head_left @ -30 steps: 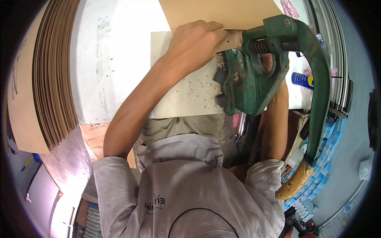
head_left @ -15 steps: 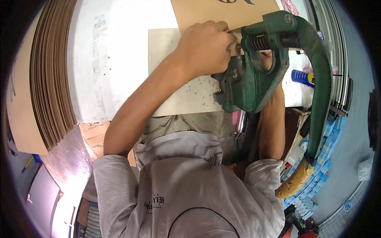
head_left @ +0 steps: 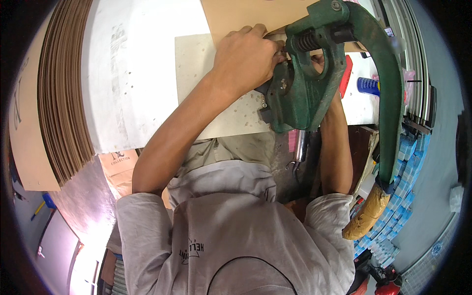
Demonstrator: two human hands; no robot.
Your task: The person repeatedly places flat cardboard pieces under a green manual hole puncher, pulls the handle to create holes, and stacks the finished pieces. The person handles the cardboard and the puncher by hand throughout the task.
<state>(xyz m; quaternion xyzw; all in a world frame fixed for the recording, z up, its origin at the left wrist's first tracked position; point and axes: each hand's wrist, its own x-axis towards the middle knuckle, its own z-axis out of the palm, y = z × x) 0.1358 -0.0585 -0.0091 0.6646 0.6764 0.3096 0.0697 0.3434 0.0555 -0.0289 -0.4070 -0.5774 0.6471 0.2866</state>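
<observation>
My left hand [head_left: 246, 59] pinches the near edge of a brown cardboard sheet [head_left: 236, 14] and holds it at the jaw of a green hand press [head_left: 305, 93]. The press stands on a pale pad board [head_left: 196, 64] dotted with small punch marks. Its long green lever [head_left: 388, 98] curves down the right side to a tape-wrapped grip [head_left: 366, 216]. My right hand [head_left: 319, 60] is behind the press frame. Only a few fingers show through the frame opening, so its grip is hidden.
A thick stack of brown cardboard sheets [head_left: 64, 98] lies along the left of the white table [head_left: 132, 73]. A blue can [head_left: 368, 86] and a red item [head_left: 346, 76] sit right of the press. Blue stacked packs [head_left: 408, 152] stand lower right.
My left hand has edged closer to the press jaw with the cardboard sheet, which has slid a little. The press and lever stay in about the same position.
</observation>
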